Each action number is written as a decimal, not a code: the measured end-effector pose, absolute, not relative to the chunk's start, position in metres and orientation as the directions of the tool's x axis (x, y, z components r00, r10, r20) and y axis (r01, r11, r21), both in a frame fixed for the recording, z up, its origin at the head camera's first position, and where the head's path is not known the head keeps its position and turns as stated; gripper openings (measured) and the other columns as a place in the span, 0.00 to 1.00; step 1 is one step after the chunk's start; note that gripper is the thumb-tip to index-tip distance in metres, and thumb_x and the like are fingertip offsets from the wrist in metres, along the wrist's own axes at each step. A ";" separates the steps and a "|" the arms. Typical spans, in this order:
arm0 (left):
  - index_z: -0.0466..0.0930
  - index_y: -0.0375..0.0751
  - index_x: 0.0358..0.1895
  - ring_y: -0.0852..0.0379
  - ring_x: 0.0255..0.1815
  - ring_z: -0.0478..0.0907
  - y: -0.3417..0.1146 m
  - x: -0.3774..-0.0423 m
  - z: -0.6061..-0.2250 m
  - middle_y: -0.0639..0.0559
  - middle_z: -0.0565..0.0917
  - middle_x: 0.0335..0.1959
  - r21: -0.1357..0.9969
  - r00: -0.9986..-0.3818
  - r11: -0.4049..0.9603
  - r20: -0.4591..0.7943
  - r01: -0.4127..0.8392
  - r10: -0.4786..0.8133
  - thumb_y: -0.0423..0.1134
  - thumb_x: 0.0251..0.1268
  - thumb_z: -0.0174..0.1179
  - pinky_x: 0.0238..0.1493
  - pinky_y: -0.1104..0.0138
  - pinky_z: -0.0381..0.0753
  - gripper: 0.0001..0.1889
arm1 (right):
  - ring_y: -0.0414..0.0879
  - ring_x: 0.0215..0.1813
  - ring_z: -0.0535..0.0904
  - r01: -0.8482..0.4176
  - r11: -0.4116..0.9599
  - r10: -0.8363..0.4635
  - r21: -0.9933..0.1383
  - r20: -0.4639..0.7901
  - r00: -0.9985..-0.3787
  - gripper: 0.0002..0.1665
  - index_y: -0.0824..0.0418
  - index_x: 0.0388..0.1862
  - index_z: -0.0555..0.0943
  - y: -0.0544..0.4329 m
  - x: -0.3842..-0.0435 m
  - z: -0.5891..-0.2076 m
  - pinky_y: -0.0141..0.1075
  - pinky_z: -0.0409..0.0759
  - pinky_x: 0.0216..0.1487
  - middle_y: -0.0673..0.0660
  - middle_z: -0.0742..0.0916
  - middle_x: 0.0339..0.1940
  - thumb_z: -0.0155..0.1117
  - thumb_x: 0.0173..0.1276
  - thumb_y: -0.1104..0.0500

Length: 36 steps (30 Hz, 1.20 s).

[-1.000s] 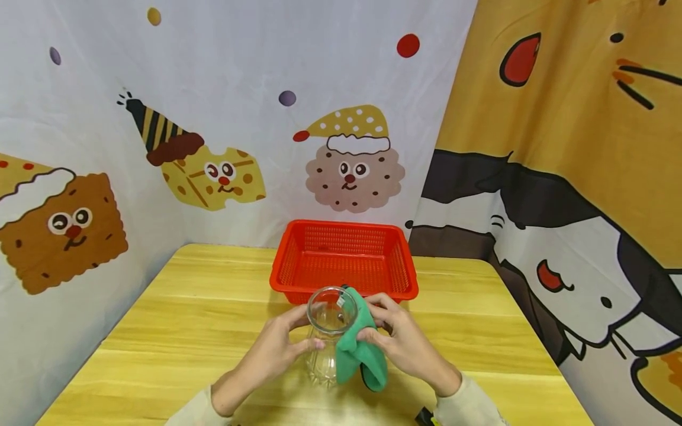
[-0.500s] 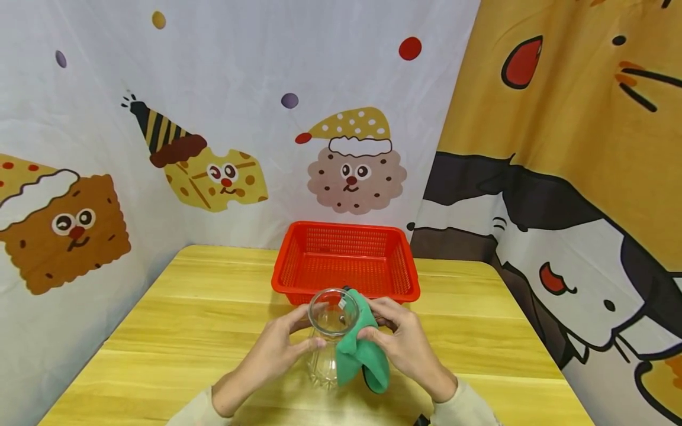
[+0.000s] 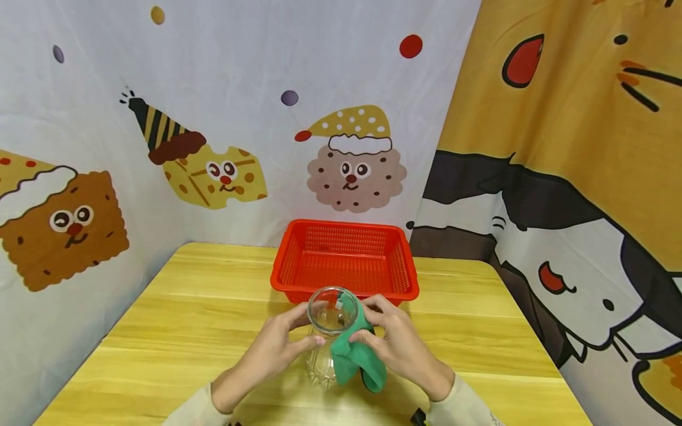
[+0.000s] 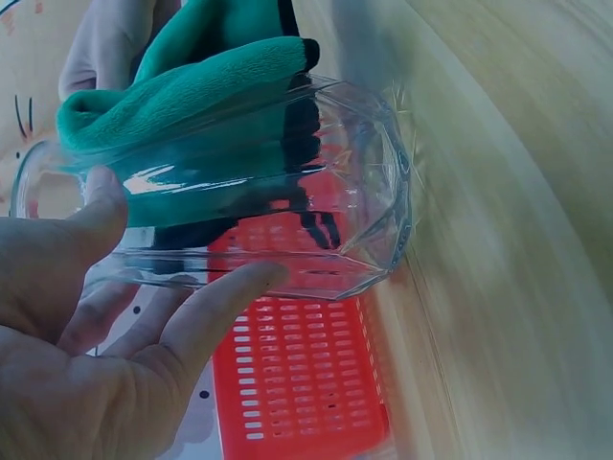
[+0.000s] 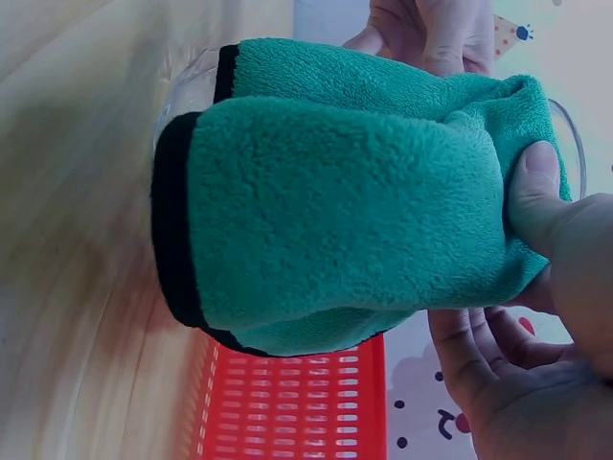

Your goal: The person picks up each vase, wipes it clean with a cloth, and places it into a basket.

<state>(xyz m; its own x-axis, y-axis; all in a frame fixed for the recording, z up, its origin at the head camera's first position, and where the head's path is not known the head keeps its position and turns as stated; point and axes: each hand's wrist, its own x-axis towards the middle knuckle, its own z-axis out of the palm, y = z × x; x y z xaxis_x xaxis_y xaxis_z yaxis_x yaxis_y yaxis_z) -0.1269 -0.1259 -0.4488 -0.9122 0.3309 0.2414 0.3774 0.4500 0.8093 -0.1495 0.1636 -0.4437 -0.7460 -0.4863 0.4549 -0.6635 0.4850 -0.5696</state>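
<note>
A clear glass vase with a round rim and a faceted base stands upright on the table. My left hand grips its left side below the rim, thumb in front and fingers behind, as the left wrist view also shows. Against the right side of the glass, my right hand holds a folded green cloth with black edging. In the right wrist view the thumb presses on the fuzzy cloth, which covers most of the glass.
Just behind the vase sits a red perforated plastic basket on the light wooden table. By the right sleeve a small black object shows at the front edge. Printed curtains hang at the back and sides.
My right hand and the cloth have shifted slightly left along the glass. The left hand keeps its hold, and the vase has hardly moved.
</note>
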 end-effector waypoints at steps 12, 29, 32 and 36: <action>0.83 0.49 0.81 0.32 0.73 0.91 -0.125 -0.126 -0.447 0.40 0.94 0.69 0.807 -0.912 0.449 0.250 0.382 0.326 0.46 0.74 0.81 0.77 0.31 0.86 0.34 | 0.48 0.60 0.93 -0.697 0.489 -0.551 -0.525 0.433 -0.713 0.35 0.63 0.77 0.87 0.163 -0.153 -0.446 0.36 0.96 0.58 0.54 0.89 0.65 0.84 0.74 0.56; 0.82 0.50 0.81 0.35 0.73 0.92 -0.125 -0.126 -0.448 0.42 0.94 0.70 0.812 -0.914 0.450 0.236 0.371 0.329 0.47 0.75 0.80 0.78 0.31 0.85 0.34 | 0.45 0.59 0.90 -0.694 0.543 -0.619 -0.473 0.333 -0.711 0.26 0.63 0.66 0.93 0.168 -0.156 -0.454 0.36 0.95 0.60 0.53 0.87 0.64 0.82 0.77 0.51; 0.82 0.51 0.82 0.35 0.74 0.91 -0.125 -0.126 -0.448 0.43 0.93 0.71 0.814 -0.914 0.447 0.235 0.371 0.330 0.47 0.75 0.80 0.79 0.31 0.85 0.35 | 0.44 0.58 0.90 -0.698 0.542 -0.627 -0.467 0.328 -0.706 0.25 0.63 0.65 0.94 0.169 -0.157 -0.455 0.36 0.95 0.60 0.53 0.87 0.63 0.83 0.76 0.51; 0.81 0.51 0.82 0.35 0.74 0.91 -0.125 -0.126 -0.448 0.43 0.93 0.71 0.818 -0.915 0.443 0.232 0.368 0.331 0.47 0.75 0.80 0.79 0.31 0.84 0.35 | 0.43 0.57 0.89 -0.707 0.541 -0.636 -0.455 0.328 -0.698 0.24 0.63 0.63 0.95 0.170 -0.158 -0.456 0.36 0.94 0.59 0.54 0.87 0.61 0.84 0.74 0.52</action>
<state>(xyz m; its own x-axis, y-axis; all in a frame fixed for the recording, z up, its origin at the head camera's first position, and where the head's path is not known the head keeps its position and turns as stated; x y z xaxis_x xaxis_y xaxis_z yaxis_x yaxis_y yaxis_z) -0.1260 -0.1252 -0.4484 -0.9148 0.3305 0.2320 0.3675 0.4434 0.8175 -0.1576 0.1696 -0.4561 -0.6984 -0.6361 0.3281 -0.7070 0.5415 -0.4550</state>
